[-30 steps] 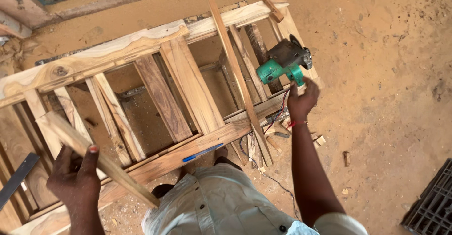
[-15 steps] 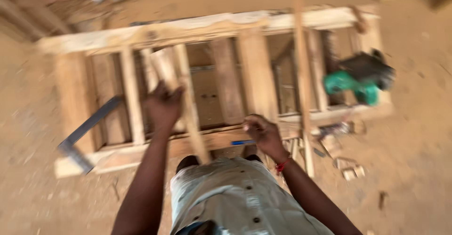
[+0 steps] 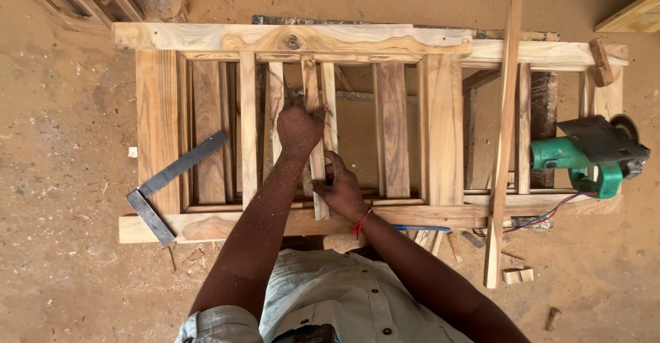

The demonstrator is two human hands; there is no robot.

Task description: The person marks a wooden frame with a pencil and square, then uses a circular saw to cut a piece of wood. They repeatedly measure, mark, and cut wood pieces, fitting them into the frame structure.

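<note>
both hands rest on one thin wooden slat [image 3: 317, 144] standing among the uprights of the wooden frame [image 3: 295, 38] on the sandy floor. the left hand [image 3: 299, 126] has its grip clenched around the slat's upper part; the right hand [image 3: 340, 192] grasps it lower, near the bottom rail. a steel square [image 3: 168, 181] lies on the frame's left edge (a green power tool [image 3: 584, 157] sits at the right end).
</note>
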